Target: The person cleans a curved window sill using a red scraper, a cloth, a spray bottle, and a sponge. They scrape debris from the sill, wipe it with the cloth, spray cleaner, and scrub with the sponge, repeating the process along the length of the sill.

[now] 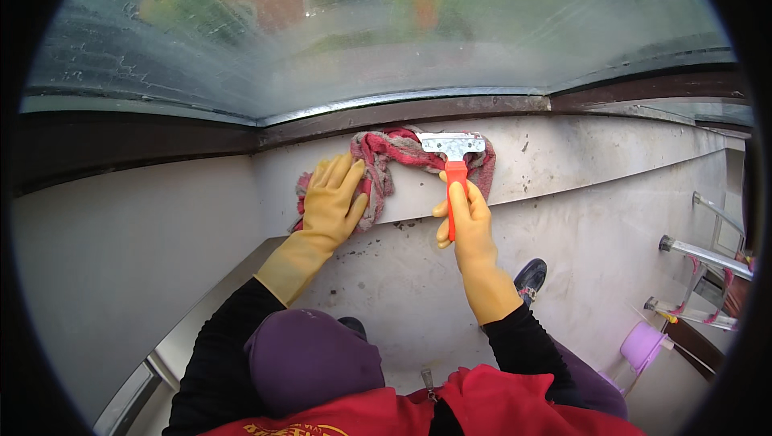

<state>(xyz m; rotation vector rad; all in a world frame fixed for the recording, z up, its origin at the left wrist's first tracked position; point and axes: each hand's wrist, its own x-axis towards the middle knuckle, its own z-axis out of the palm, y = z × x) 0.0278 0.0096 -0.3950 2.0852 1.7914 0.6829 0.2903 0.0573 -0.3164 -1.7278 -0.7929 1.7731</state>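
Note:
Both of my hands wear yellow rubber gloves. With my right hand (464, 213) I grip the red plastic handle of a scraper (453, 145), its wide metal head pointing towards the window frame. Behind and below that head lies a twisted red and grey cloth (377, 155) on the pale window sill (543, 158). My left hand (335, 191) rests flat on the cloth's left part, fingers together and thumb apart; whether the fingers pinch any of it is hidden.
A wet, smeared window pane (386, 32) rises beyond the brown frame (410, 111). Dark flecks mark the sill and floor (386, 303). At the right stand an aluminium ladder (705, 252) and a purple bucket (642, 345). A pale wall (132, 237) closes the left.

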